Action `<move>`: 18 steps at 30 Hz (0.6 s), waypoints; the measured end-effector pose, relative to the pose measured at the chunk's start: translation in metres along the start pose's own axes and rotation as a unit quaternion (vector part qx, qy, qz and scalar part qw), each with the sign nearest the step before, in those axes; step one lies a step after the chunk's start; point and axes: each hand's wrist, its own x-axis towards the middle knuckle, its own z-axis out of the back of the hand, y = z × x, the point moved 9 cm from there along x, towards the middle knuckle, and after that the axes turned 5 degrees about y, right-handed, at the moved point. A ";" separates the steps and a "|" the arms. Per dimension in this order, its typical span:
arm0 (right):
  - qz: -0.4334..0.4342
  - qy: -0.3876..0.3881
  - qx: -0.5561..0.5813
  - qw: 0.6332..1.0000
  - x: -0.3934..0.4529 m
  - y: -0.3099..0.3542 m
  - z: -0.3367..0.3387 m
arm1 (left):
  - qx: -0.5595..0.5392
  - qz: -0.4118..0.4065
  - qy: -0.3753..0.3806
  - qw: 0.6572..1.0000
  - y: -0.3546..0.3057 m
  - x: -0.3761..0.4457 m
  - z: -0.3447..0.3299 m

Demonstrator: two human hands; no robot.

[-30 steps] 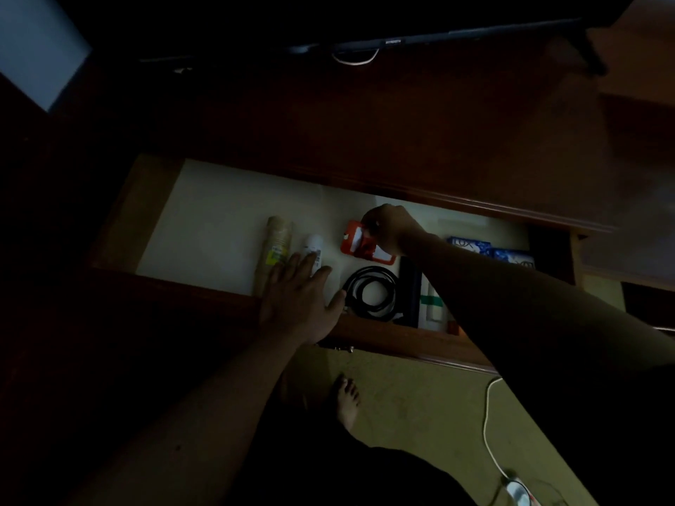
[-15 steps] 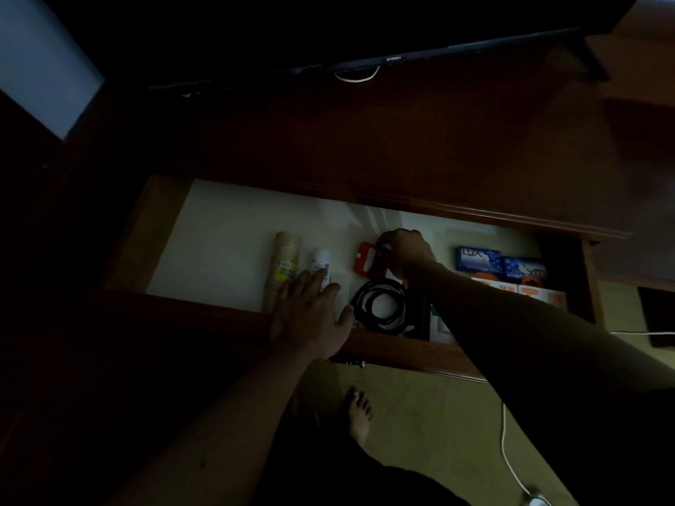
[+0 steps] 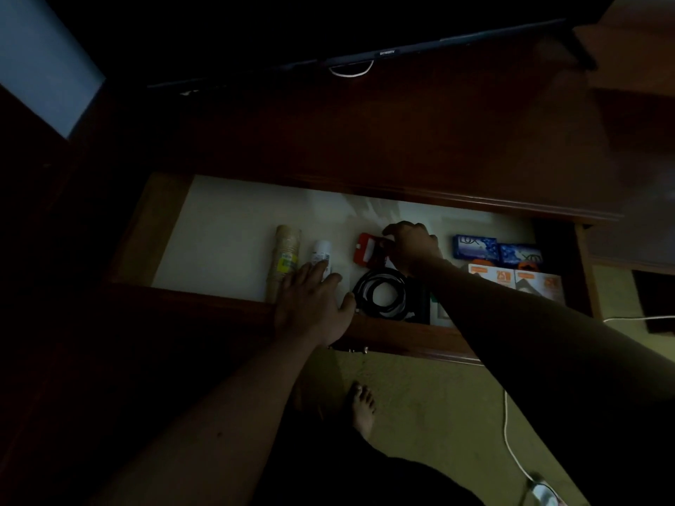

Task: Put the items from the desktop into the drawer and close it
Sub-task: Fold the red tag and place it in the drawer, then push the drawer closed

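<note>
While right hand (image 3: 411, 246) fingers pinch red packet (image 3: 365, 254), blue LUX boxes (image 3: 475, 247) beside.

**Dim room, pale drawer floor the brightest patch**

The picture is underexposed and soft. Beyond the left hand (image 3: 314, 304), the drawer (image 3: 226, 231) liner glows palest. Left of that hand everything sinks into black; straight edges bow near the corners.

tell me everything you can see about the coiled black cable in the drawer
The coiled black cable is a thin, glossy cord wound into several round loops. It lies flat on the pale floor of the open drawer, near the front wall. The red packet sits just behind it. The left hand rests close beside it; contact is unclear. Its ends are hidden in the dim light.
</note>
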 end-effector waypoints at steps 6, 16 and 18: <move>0.007 -0.039 0.018 0.999 -0.028 -0.006 0.008 | 0.000 -0.005 -0.008 1.000 -0.001 -0.001 0.002; -0.010 -0.063 0.044 0.997 -0.101 -0.024 0.002 | -0.023 -0.043 -0.034 0.998 -0.005 -0.010 0.008; -0.003 -0.059 0.043 0.997 -0.118 -0.023 0.000 | -0.023 -0.056 -0.036 0.998 -0.008 -0.012 0.009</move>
